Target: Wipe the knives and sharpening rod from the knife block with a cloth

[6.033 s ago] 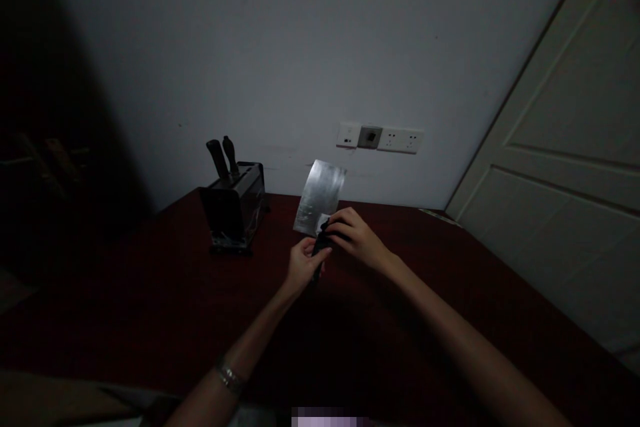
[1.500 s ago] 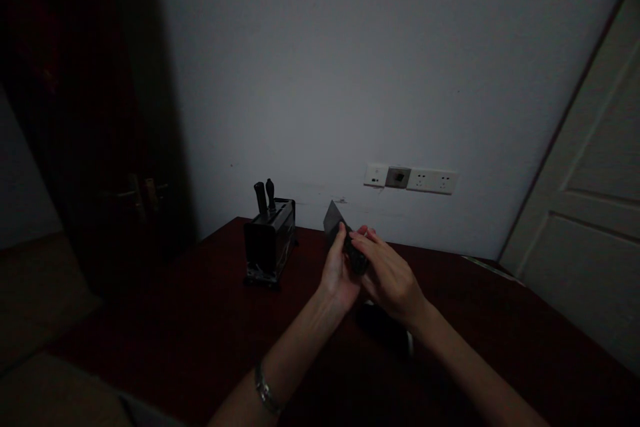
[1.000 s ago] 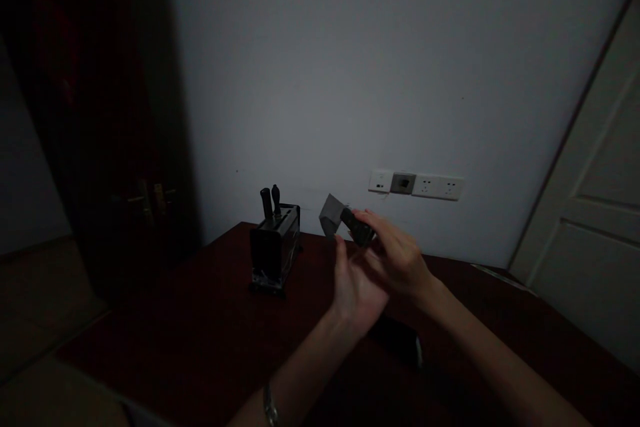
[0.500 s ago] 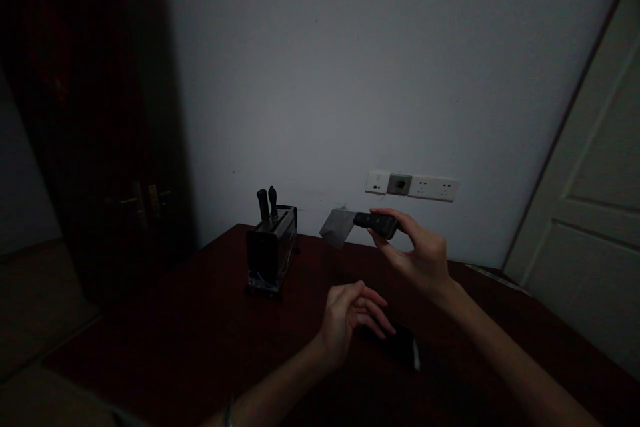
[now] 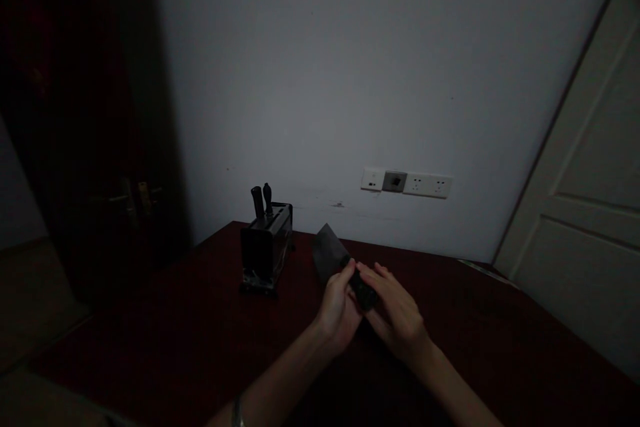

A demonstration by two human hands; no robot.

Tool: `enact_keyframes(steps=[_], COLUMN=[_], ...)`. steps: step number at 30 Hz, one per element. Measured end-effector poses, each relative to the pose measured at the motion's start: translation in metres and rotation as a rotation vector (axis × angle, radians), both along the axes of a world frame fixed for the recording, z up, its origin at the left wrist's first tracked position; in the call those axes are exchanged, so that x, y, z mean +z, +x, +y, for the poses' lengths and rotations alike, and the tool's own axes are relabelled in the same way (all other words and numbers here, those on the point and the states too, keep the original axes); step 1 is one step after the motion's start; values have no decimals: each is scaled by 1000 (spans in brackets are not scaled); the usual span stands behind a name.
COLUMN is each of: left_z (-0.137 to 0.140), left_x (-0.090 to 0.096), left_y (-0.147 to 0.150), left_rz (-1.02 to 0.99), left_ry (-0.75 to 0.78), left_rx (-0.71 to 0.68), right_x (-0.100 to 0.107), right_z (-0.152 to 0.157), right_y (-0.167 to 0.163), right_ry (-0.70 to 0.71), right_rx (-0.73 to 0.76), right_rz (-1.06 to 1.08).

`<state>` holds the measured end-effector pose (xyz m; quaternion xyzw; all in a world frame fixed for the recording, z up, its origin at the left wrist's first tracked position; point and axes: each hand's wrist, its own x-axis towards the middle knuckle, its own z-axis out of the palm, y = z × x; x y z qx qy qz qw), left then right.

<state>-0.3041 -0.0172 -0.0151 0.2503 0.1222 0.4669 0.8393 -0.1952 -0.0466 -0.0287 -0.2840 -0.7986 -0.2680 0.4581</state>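
A cleaver with a wide grey blade [image 5: 327, 253] and a black handle [image 5: 365, 292] is held above the table, its blade pointing up and to the left. My left hand [image 5: 337, 313] is closed round the handle near the blade, thumb on top. Close against the handle's right side is my right hand [image 5: 400, 317], with fingers stretched out and a little apart; the handle's end lies between its fingers and thumb. Left of the hands stands a dark knife block [image 5: 265, 247] with two black handles [image 5: 262, 200] sticking up from its top.
The dark red table [image 5: 175, 340] reaches back to a pale wall [image 5: 300, 80]. A row of sockets [image 5: 407, 183] is set low in the wall. A dark door [image 5: 65, 147] is at left, and a white panelled door [image 5: 590, 213] at right. The light is dim.
My right hand has brought the cleaver down and toward my left hand, which has closed on its handle. The right hand's fingers have straightened. The blade has tilted upward.
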Motion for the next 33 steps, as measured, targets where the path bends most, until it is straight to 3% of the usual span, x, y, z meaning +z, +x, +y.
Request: enact_keyframes(steps=[3, 5, 7, 8, 12, 16, 21, 26, 28, 33], left_z=[7, 14, 20, 23, 26, 24, 27, 32, 31, 22], left_x=[-19, -34, -48, -55, -81, -101, -124, -133, -134, -134], left_y=[-8, -15, -22, -26, -37, -41, -43, -42, -40, -37], left_rz=[68, 120, 192, 232, 344, 422, 551, 584, 585, 646], left_ry=[-27, -27, -6, 7, 58, 138, 184, 227, 244, 299], left_rx=[-14, 0, 29, 35, 32, -9, 18, 27, 28, 24], right_x=[-14, -30, -53, -67, -117, -137, -126, -83, -63, -29], right_z=[-7, -9, -7, -6, -4, 2, 30, 52, 54, 70], right_y=[12, 28, 47, 56, 77, 77, 80, 69, 57, 39], right_ry=[-275, -387, -395, -411, -576, -586, -545, -408, -374, -301], right_rx=[4, -60, -175, -226, -237, -315, -216, -148, -118, -115], right_rz=[-14, 179, 404, 383, -63, -102, 63, 321, 275, -158])
